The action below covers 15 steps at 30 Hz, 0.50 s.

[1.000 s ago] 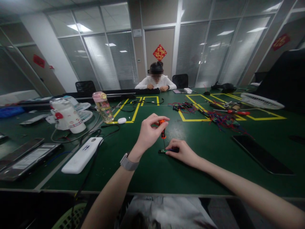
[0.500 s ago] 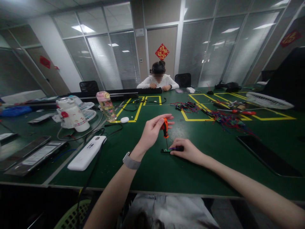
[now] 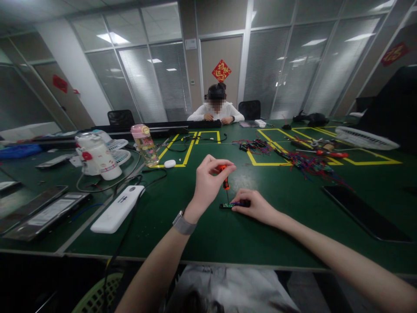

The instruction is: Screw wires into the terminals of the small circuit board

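In the head view, the orange-and-black screwdriver (image 3: pixel 226 183) is grasped near its handle top by the left hand (image 3: pixel 211 177), nearly upright, apparently so its shaft meets the circuit board (image 3: pixel 225 206) squarely at six o'clock below; the board is pinched by the right hand (image 3: pixel 252 206) from three o'clock, presumably steadied against the table (image 3: pixel 202 243) to prevent twisting

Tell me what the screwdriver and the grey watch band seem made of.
Screwdriver handle: probably smooth plastic, judging by its bright orange and black sections. Screwdriver shaft: likely metal, being thin, straight and dull grey. Watch band: even, matte grey suggests metal mesh, possibly fabric.
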Each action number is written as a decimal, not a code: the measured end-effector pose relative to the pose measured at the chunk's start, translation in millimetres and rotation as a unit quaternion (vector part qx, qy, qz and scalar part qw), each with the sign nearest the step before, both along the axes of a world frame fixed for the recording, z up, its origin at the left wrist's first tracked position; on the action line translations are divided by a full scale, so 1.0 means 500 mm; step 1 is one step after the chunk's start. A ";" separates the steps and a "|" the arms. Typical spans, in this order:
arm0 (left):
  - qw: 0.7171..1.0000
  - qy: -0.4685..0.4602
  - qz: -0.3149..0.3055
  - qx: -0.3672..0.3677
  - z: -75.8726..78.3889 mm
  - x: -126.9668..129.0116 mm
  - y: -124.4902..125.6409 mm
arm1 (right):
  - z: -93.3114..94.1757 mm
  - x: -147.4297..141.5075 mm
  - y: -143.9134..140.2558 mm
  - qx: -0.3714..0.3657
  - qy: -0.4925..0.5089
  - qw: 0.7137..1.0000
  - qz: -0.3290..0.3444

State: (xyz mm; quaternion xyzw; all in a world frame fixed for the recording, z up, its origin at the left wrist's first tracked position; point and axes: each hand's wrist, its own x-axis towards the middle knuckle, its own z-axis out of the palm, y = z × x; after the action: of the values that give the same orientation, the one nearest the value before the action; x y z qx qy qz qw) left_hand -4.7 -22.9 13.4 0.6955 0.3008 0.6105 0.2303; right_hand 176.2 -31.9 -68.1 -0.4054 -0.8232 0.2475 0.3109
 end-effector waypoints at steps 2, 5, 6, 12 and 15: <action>1.000 0.019 0.005 0.016 -0.004 -0.002 0.000 | 0.003 -0.001 -0.002 -0.004 -0.003 1.000 -0.003; 0.995 0.009 -0.098 -0.015 -0.006 -0.004 -0.001 | 0.005 -0.002 -0.003 -0.009 -0.006 1.000 -0.008; 0.989 -0.005 -0.145 -0.041 -0.005 -0.004 -0.001 | 0.005 -0.002 -0.003 -0.007 -0.006 1.000 -0.008; 0.971 -0.032 -0.203 -0.122 0.006 -0.001 -0.001 | -0.001 0.000 0.000 0.007 0.000 1.000 0.000; 0.991 0.008 -0.117 -0.063 0.005 0.002 0.001 | -0.005 0.001 0.003 0.006 0.003 1.000 -0.001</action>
State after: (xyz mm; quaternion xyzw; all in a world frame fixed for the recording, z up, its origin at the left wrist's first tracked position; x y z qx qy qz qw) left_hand -4.0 -22.5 16.1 0.7149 0.2571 0.5539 0.3407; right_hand 176.8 -30.4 -70.5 -0.4036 -0.8233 0.2434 0.3163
